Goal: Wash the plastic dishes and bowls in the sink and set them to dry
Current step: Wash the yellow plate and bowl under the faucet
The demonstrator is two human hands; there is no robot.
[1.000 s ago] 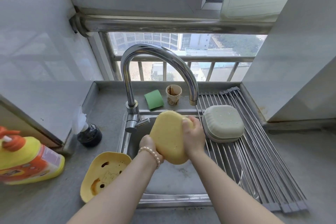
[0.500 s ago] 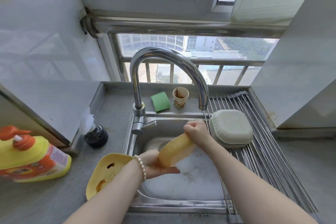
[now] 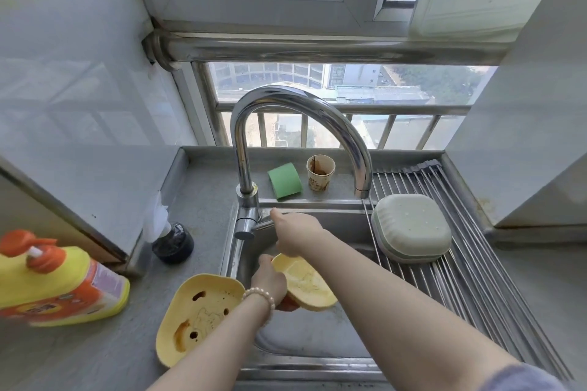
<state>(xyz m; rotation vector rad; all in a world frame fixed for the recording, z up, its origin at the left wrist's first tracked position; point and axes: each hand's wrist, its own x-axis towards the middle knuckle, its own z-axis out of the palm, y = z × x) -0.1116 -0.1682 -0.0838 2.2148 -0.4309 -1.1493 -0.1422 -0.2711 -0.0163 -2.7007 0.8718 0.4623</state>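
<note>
My left hand [image 3: 269, 280] grips the rim of a yellow plastic dish [image 3: 306, 284], tilted low inside the steel sink [image 3: 317, 340]. My right hand [image 3: 297, 232] reaches across to the tap lever [image 3: 259, 226] and pinches its end. No water runs from the spout. A second yellow dish [image 3: 197, 317] with brown stains and holes lies on the counter, overlapping the sink's left edge. A pale green bowl set [image 3: 411, 228] sits upside down on the roll-up drying rack [image 3: 476, 282] over the sink's right side.
The curved tap [image 3: 301, 105] arches over the basin. Behind it lie a green sponge [image 3: 284, 180] and a stained paper cup [image 3: 320, 172]. A yellow detergent bottle [image 3: 57, 282] and a small black container [image 3: 173, 243] stand on the left counter. Walls close in both sides.
My right hand let go of the yellow dish and moved up-left to the tap lever. My left hand lowered the dish deeper into the sink and now holds it alone.
</note>
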